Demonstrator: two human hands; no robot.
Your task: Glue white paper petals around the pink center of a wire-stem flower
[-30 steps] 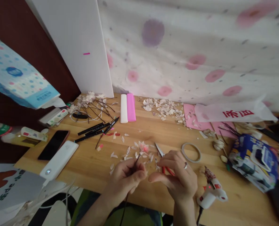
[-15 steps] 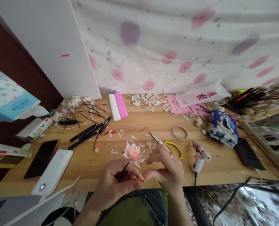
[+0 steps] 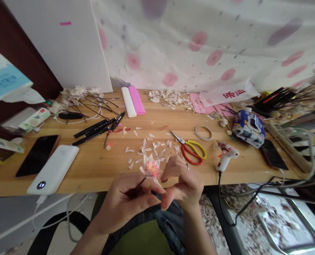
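My left hand [image 3: 125,203] is closed around the dark stem of a handmade flower [image 3: 152,168], which has pale petals and a pink-and-yellow centre. The bloom leans up beyond my fingers, over the desk's front edge. My right hand [image 3: 185,184], a ring on one finger, sits just right of the bloom. Its thumb tip meets the left fingertips, while its bent index finger stays apart from the thumb beside the petals. Nothing shows clearly between them. Loose pale petals [image 3: 169,143] lie scattered on the wooden desk [image 3: 99,170] behind the flower.
Scissors [image 3: 192,148] with red and yellow handles lie right of the petals. Farther right stand a white glue gun [image 3: 227,158] and a wipes pack [image 3: 249,127]. Black markers [image 3: 97,129], a phone [image 3: 37,155] and a white power bank [image 3: 53,170] are on the left.
The view has shifted, so the desk sits higher in the picture. My right hand has moved off the scissors' handles in view, and the flower has tilted toward me.
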